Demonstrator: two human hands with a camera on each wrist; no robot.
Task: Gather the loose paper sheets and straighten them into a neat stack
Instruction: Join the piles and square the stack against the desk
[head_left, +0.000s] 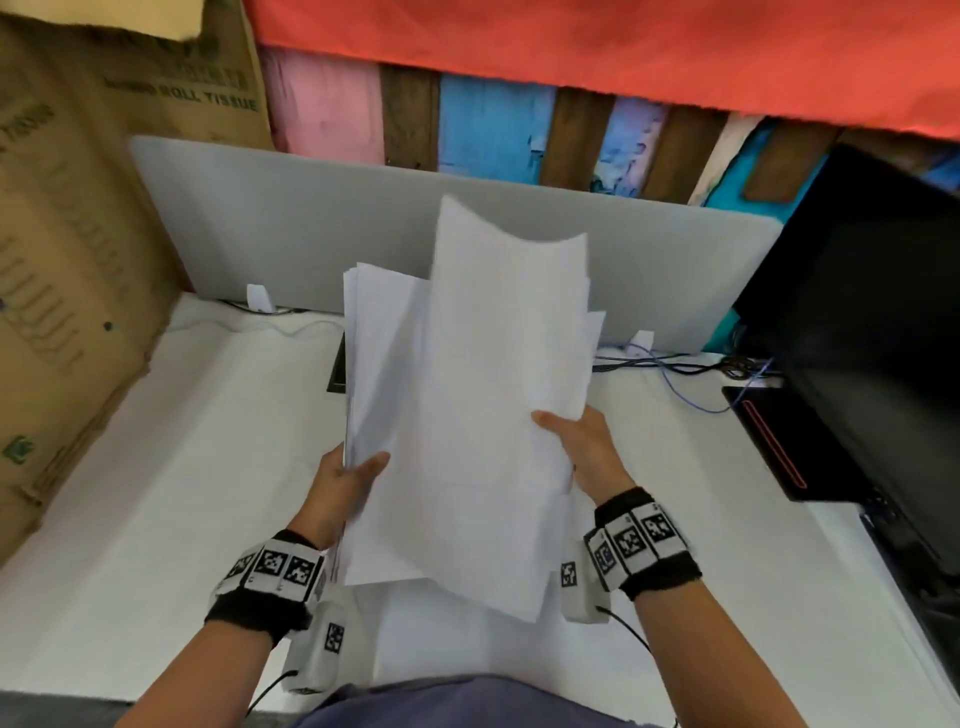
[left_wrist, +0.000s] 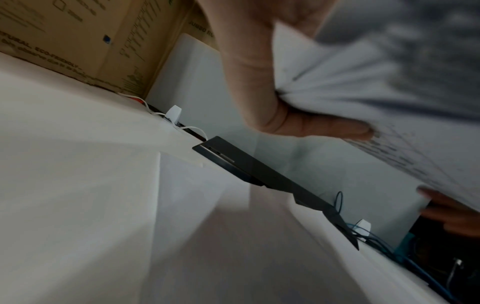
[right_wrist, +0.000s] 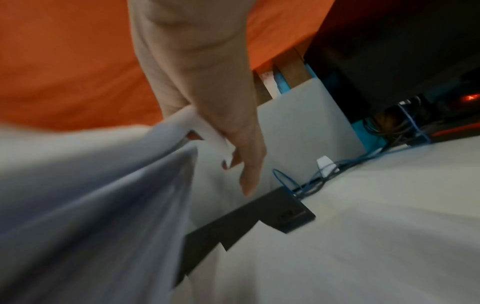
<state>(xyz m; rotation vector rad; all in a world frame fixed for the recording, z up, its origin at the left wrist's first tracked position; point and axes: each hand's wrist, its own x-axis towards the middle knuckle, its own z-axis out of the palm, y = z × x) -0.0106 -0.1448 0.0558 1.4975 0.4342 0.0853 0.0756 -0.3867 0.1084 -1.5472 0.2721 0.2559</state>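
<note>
The left hand (head_left: 347, 480) pinches the left edge of the sheets (head_left: 467, 395), thumb on top and fingers below. The sheets are lifted above the tabletop (head_left: 156, 467), in front of the chest; they are fanned and askew, one bundle leaning over the other. The right hand (head_left: 576, 449) grips their right edge. I judge that gathering is done and straightening begins. Next, both hands should stand the sheets on edge and tap them on the tabletop until the edges agree.
</note>
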